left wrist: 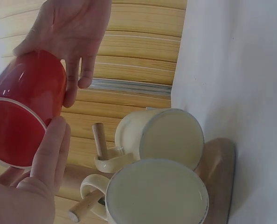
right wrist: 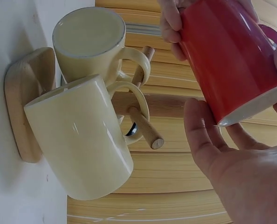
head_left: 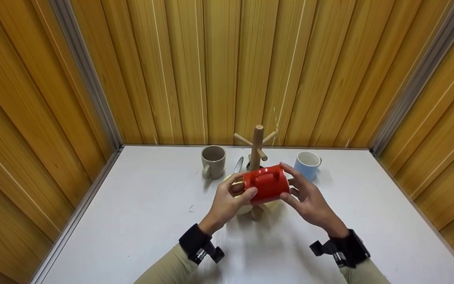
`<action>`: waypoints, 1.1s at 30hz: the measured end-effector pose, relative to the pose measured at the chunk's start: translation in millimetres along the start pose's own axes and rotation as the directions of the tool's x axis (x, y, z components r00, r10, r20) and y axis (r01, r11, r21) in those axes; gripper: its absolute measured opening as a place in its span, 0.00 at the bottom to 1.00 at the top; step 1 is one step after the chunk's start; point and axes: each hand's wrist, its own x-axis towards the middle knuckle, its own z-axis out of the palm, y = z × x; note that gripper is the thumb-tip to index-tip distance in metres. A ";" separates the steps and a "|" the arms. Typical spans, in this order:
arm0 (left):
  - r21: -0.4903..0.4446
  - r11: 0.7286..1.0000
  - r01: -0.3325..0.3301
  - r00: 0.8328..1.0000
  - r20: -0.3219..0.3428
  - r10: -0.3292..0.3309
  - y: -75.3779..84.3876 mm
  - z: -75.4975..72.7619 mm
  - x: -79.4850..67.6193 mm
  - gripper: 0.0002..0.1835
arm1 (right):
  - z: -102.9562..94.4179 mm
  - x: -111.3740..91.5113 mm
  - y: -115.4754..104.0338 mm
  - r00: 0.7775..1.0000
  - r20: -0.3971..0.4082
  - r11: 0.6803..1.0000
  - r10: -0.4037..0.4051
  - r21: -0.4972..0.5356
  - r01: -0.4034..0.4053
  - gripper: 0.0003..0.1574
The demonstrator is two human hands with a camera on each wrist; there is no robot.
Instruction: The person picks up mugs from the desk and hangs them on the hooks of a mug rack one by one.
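Observation:
A red mug [head_left: 266, 193] lies sideways between my two hands, above the table and in front of a wooden mug tree [head_left: 257, 150]. Its handle faces up toward the head camera. My left hand [head_left: 227, 201] grips the left end with thumb and fingers, beside the white-edged rim seen in the left wrist view. At the other end, the thumb and fingers of my right hand [head_left: 311, 201] hold the mug near its pale base. Two cream mugs, one in front [right wrist: 78, 140] and one behind [right wrist: 89, 32], hang by their handles on lower pegs; in the head view they are mostly hidden.
On the white table [head_left: 152, 197], a grey-brown mug [head_left: 217, 161] stands left of the mug tree, and a light blue mug [head_left: 307, 167] stands to its right. Upper pegs of the tree stick out behind the red mug. Wood-patterned walls [head_left: 219, 71] enclose the back and sides.

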 end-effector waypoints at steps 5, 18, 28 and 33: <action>-0.020 1.000 0.017 1.000 -0.005 -0.017 1.8 0.1 1.0 0.28 | 2.5 3.2 2.2 1.000 -0.009 0.999 0.017 0.032 -0.017 0.47; 0.060 0.998 -0.010 0.997 0.078 0.006 1.8 -4.7 2.7 0.39 | 1.4 9.6 6.3 0.999 -0.036 0.999 0.037 0.036 -0.036 0.44; 0.035 0.999 0.011 0.998 0.062 -0.013 1.3 -4.1 4.9 0.37 | 0.1 14.8 7.0 0.998 -0.026 0.997 0.049 0.062 -0.047 0.43; -0.012 0.999 0.030 0.998 0.058 -0.030 0.1 -2.9 5.9 0.37 | -0.3 16.2 8.2 0.997 -0.029 0.996 0.069 0.060 -0.068 0.42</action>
